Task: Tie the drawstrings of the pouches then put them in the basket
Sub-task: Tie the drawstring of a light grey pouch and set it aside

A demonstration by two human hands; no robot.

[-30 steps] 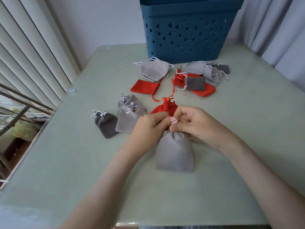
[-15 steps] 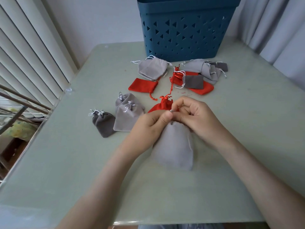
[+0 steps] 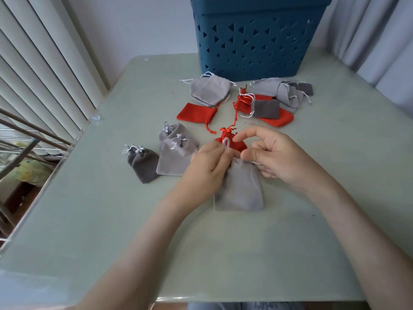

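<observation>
- While the left hand [image 3: 207, 166] pinches a white cord loop [image 3: 226, 143] between thumb and forefinger, the grey pouch [image 3: 240, 189] lies flat on the table [image 3: 111, 220] under both hands, its mouth toward the basket [image 3: 257, 41].
- The right hand [image 3: 274, 157] sits just right of the loop, forefinger and thumb apart; its lower fingers curl beside a cord end at the pouch mouth, and I cannot tell whether they grip it.
- A tied red pouch [image 3: 237, 146] lies just behind the loop.
- Tied grey pouches [image 3: 176, 157] and dark pouches [image 3: 144, 164] lie left of the hands.
- Loose pouches [image 3: 210, 90], grey and red, lie before the basket at the far edge.
</observation>
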